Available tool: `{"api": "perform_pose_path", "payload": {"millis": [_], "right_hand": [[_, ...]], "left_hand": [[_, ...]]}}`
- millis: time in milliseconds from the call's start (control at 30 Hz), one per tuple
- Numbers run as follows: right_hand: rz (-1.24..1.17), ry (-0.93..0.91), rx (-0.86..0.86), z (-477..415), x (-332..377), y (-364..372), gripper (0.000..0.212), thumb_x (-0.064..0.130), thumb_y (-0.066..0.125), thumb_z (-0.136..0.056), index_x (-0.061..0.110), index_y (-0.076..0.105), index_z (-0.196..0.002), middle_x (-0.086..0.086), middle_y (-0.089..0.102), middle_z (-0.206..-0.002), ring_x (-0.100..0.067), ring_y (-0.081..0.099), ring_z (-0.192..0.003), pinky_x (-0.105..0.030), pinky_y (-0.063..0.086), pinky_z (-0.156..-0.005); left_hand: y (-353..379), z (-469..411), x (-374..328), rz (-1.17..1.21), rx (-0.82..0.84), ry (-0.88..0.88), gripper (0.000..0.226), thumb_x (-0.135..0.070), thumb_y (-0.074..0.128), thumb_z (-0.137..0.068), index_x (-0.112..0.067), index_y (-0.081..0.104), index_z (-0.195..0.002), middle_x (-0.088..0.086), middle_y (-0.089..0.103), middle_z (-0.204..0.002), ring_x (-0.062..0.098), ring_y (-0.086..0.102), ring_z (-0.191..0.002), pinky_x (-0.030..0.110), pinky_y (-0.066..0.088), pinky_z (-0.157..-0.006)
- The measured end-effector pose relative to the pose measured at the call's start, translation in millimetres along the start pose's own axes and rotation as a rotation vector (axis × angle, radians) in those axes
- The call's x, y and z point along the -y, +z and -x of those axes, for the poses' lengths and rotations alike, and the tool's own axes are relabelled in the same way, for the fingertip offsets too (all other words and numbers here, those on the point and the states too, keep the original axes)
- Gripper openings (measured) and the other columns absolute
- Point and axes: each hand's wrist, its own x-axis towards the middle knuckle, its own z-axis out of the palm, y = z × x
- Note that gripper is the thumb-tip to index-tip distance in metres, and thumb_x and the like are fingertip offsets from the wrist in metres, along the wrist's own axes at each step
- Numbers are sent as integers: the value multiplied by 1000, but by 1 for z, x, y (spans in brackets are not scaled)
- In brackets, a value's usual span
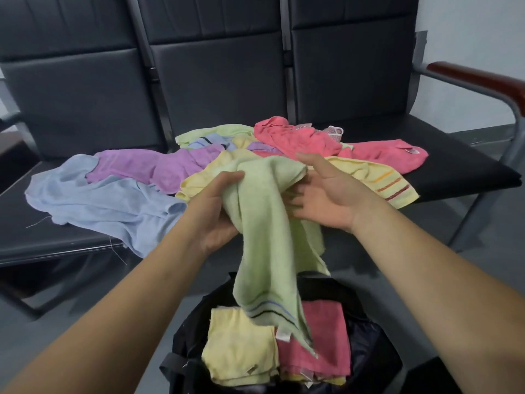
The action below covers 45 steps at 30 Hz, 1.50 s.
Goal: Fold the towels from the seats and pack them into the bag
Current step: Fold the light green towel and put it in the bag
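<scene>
My left hand (216, 211) grips a light green towel (264, 237) bunched at its top. The towel hangs down to the open black bag (369, 359) below. My right hand (324, 194) is beside the towel's top with fingers spread, its fingertips tucked against the cloth. In the bag lie a folded yellow towel (241, 345) and a folded pink towel (321, 345). On the seats behind lie loose towels: blue (108, 206), purple (147, 169), yellow with stripes (377, 180), pink (312, 140) and another green one (216, 132).
Black padded seats (454, 166) in a row carry the pile, with backrests behind. A red-brown armrest (480, 81) on a grey metal frame stands at the right. The grey floor shows under the seats and around the bag.
</scene>
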Motion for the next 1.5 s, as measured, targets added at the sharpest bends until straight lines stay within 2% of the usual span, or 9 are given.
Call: {"api": "perform_pose_path", "payload": {"millis": [233, 433, 633, 767, 867, 1000, 1133, 1300, 1500], "right_hand": [[28, -59, -51, -5, -7, -2, 33, 26, 65, -90, 13, 65, -120, -8, 68, -98, -27, 63, -90, -50, 49, -99], [179, -241, -341, -9, 2, -1, 20, 16, 57, -100, 7, 67, -114, -12, 69, -97, -24, 66, -78, -31, 54, -64], [-72, -185, -179, -2, 9, 0, 37, 26, 67, -92, -1, 66, -118, -11, 69, -106, -23, 66, -102, -34, 57, -91], [138, -22, 8, 0, 0, -8, 41, 33, 62, -90, 8, 68, -122, -7, 74, -114, -22, 69, -109, -37, 58, -93], [233, -11, -23, -4, -3, -13, 35, 22, 65, -86, 8, 69, -117, -6, 75, -104, -23, 69, -96, -40, 61, -82], [106, -198, -90, -11, 8, -14, 36, 19, 62, -93, 4, 68, -125, -12, 72, -124, -25, 69, -112, -42, 57, -97], [161, -248, -212, -15, 6, -18, 36, 13, 65, -95, -9, 65, -123, -21, 72, -118, -31, 70, -109, -41, 59, -94], [155, -284, -243, -9, 10, -12, 25, 8, 67, -93, -8, 69, -111, -21, 74, -110, -28, 73, -99, -39, 62, -87], [153, -436, -354, -3, 19, -16, 20, 0, 67, -93, -8, 69, -111, -18, 76, -105, -26, 74, -99, -36, 61, -84]], "left_hand": [[-11, 6, -12, -102, 107, 23, 36, -12, 67, -87, -4, 70, -122, 17, 71, -124, 29, 71, -111, 41, 60, -89], [-21, 7, -15, -535, -26, 72, 32, 8, 63, -90, -6, 69, -118, 13, 76, -114, 28, 74, -103, 35, 63, -78], [-15, 3, -18, -337, -56, 35, 27, -1, 58, -92, -6, 71, -115, 8, 77, -102, 20, 75, -85, 30, 60, -66], [-16, -4, -24, -177, -133, -30, 42, -11, 68, -83, -3, 67, -125, 11, 75, -103, 23, 73, -82, 34, 61, -69], [-16, -4, -25, -97, -34, -52, 46, -11, 69, -77, -1, 67, -122, 13, 74, -107, 24, 74, -87, 34, 62, -75], [-25, -8, -30, -195, 83, -35, 43, 1, 55, -92, 6, 57, -134, 18, 68, -127, 27, 73, -104, 36, 62, -81], [-37, -10, -33, -565, -24, 3, 28, -10, 54, -101, 7, 65, -120, 16, 75, -109, 24, 75, -93, 34, 63, -73], [-37, -11, -31, -523, -132, 160, 28, -16, 61, -99, 6, 68, -114, 16, 74, -104, 29, 68, -93, 45, 59, -87], [-31, -14, -26, -569, -60, 349, 19, -2, 54, -101, -8, 70, -109, 5, 78, -98, 17, 74, -92, 28, 60, -82]]}}
